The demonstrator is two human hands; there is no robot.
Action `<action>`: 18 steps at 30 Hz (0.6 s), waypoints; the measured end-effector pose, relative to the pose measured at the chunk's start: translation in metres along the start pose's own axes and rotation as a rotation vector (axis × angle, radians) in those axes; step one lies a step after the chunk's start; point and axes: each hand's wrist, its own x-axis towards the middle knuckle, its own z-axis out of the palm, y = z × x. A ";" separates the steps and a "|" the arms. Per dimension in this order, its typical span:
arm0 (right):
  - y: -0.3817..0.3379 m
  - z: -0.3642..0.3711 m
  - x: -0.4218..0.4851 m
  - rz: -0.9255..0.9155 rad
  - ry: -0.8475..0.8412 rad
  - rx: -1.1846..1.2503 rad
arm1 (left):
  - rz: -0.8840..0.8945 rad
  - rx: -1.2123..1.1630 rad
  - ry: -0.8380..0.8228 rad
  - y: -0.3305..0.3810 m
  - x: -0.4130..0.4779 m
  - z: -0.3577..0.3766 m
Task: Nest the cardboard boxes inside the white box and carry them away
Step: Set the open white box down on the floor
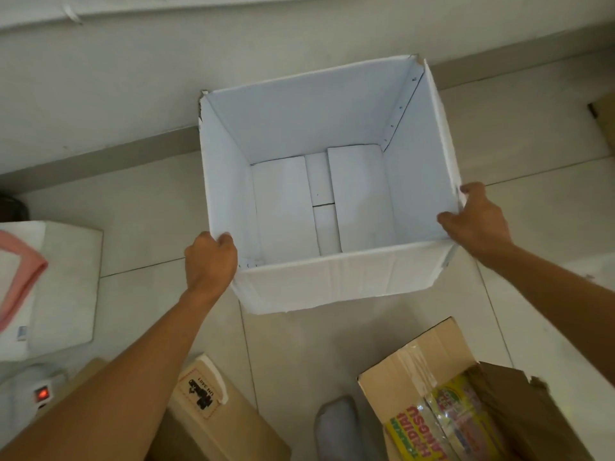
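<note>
A large white box (332, 277) stands open and empty on the tiled floor, its far side close to the wall. My left hand (209, 261) grips its near left corner over the rim. My right hand (476, 221) grips the near right corner, fingers over the rim. A brown cardboard box (416, 361) with colourful packets inside lies at the bottom right. Another brown cardboard box (213, 410) with a black-printed label lies at the bottom, partly hidden under my left forearm.
A white block (63, 281) with a pink cloth (20, 277) on it sits at the left. A white device with a lit red switch (41, 394) is at the lower left. My grey-socked foot (339, 424) stands between the two brown boxes.
</note>
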 end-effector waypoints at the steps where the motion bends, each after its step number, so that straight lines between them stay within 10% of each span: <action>1: 0.003 0.002 -0.005 0.011 0.004 -0.035 | -0.007 -0.018 0.003 0.002 -0.001 0.001; 18: -0.017 -0.009 0.050 -0.015 -0.144 -0.018 | 0.084 0.012 -0.005 0.027 0.013 0.022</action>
